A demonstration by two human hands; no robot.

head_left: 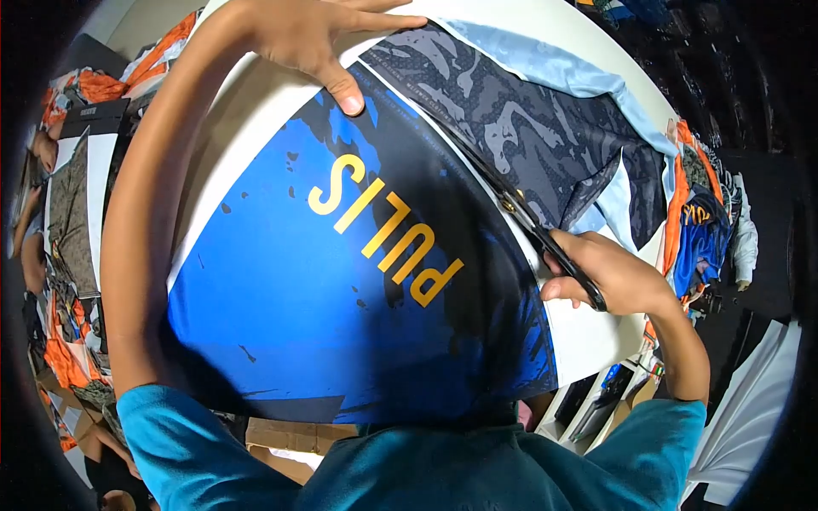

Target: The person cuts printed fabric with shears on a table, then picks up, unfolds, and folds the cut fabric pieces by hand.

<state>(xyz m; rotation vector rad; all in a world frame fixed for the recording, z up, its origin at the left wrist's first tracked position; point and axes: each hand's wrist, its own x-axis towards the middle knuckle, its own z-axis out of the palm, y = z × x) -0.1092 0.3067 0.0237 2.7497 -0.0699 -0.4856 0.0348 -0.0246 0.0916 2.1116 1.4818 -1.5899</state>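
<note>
A blue and black printed fabric panel (264, 272) lies across the white table, with the yellow letters PULIS upside down from my side. My left hand (298, 38) is spread at its far end, thumb pressing on the blue fabric and fingers reaching toward the grey camouflage fabric. Black scissors (545, 234) are gripped by their handles in my right hand (609, 268). Their blades point away from me along the line between the blue panel and the dark grey camouflage fabric (520, 119). The blade tips are hard to make out against the dark cloth.
Light blue fabric (554, 64) edges the grey piece at the far side. Orange and blue garments (703, 230) are heaped at the table's right. On the left, other people's arms show beside a table with a camouflage piece (70, 213). A cardboard box (294, 436) sits below.
</note>
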